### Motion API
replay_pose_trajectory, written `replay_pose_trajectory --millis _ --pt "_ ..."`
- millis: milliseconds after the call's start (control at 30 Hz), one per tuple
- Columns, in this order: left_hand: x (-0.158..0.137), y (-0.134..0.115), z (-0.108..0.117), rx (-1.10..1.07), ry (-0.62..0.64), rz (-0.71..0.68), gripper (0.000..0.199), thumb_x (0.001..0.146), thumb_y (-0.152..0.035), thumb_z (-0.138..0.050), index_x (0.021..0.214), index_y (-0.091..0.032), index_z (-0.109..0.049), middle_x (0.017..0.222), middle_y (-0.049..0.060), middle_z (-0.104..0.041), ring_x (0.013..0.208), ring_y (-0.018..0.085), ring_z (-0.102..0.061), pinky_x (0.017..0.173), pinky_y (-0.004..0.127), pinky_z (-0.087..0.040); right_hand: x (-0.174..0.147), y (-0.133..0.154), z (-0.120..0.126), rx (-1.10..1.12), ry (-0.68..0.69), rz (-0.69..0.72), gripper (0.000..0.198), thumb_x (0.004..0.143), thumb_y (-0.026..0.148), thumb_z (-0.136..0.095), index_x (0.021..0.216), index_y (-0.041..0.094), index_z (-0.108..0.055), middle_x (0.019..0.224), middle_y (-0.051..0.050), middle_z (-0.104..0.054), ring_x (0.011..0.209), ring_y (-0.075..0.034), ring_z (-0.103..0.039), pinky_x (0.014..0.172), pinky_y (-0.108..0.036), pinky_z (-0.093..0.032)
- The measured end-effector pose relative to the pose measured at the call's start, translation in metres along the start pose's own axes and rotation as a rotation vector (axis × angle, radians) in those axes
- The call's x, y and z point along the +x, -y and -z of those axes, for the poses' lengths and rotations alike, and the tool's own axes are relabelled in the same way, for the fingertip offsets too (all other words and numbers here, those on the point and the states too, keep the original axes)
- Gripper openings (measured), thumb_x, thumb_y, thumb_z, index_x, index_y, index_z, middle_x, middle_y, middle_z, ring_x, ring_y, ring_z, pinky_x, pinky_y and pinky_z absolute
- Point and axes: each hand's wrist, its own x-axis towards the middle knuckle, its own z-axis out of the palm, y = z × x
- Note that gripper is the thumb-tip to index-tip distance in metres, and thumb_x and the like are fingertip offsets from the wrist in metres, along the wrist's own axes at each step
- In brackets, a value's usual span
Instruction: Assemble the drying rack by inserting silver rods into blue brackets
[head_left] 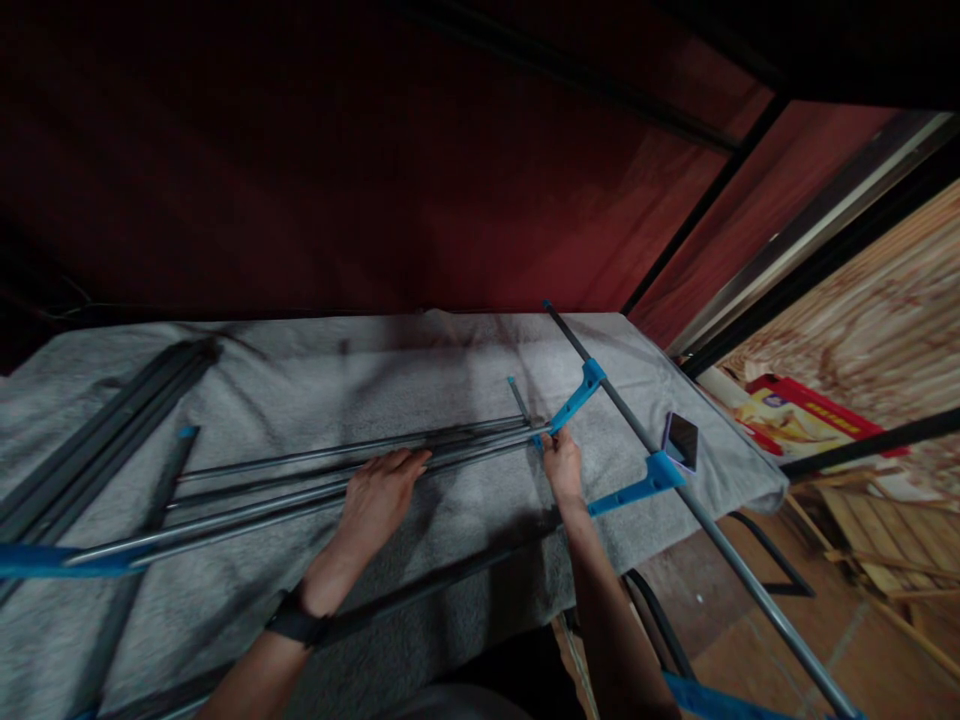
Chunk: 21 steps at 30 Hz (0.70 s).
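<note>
My left hand (384, 493), with a black band on its wrist, is closed over several thin grey metal tubes (247, 518) that run lengthwise across the table. At their right end, my right hand (562, 465) pinches a tube tip at the blue plastic bracket (576, 402). This bracket sits on a long grey pole (622, 402) that slants down to the right. Lower on the same pole is a second blue bracket (634, 488), near my right forearm. A short blue-capped rod (517, 396) lies just beyond the right hand. My fingertips are partly hidden.
A grey cloth (360, 375) covers the table. Dark tubes (112, 430) lie bundled at the left, near a blue end piece (67, 562). A phone (681, 442) rests by the right edge. Beyond are a red and yellow box (817, 412) and wooden slats (885, 525).
</note>
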Motion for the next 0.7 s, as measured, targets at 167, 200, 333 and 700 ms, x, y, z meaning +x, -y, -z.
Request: replay_pose_trajectory --millis 167,200,333,700 --pt "-0.001 0.001 0.0 0.007 0.024 -0.003 0.036 0.101 -0.022 -0.047 0.129 -0.022 -0.07 0.113 0.009 -0.076 0.097 0.027 -0.072 0.086 0.04 -0.055 0.0 0.0 -0.002 -0.022 0.005 -0.003 0.028 0.093 0.035 -0.047 0.109 0.017 -0.062 0.092 -0.011 -0.072 0.083 -0.026 -0.068 0.078 -0.035 -0.05" --pt "0.0 0.0 0.0 0.01 0.034 -0.004 0.036 0.101 -0.021 -0.046 0.129 -0.022 -0.07 0.112 0.009 -0.076 0.096 0.027 -0.072 0.086 0.04 -0.055 0.0 0.0 -0.002 -0.025 0.006 -0.004 0.029 0.093 0.035 -0.047 0.109 0.017 -0.062 0.092 -0.011 -0.072 0.083 -0.027 -0.068 0.078 -0.035 -0.05" --pt "0.0 -0.001 0.001 0.022 0.041 0.001 0.036 0.102 -0.022 -0.046 0.129 -0.022 -0.069 0.111 0.008 -0.076 0.097 0.026 -0.072 0.087 0.04 -0.055 -0.001 -0.001 -0.002 -0.023 0.012 -0.003 0.03 0.093 0.036 -0.047 0.111 0.017 -0.062 0.095 -0.012 -0.073 0.085 -0.026 -0.068 0.08 -0.035 -0.051" --pt "-0.013 -0.008 -0.006 -0.005 -0.136 -0.09 0.038 0.101 -0.017 -0.045 0.132 -0.019 -0.067 0.132 0.015 -0.068 0.117 0.029 -0.065 0.103 0.048 -0.051 -0.003 -0.005 -0.007 0.006 -0.006 0.018 0.03 0.092 0.031 -0.043 0.111 0.017 -0.061 0.097 -0.012 -0.072 0.088 -0.026 -0.067 0.083 -0.037 -0.052"
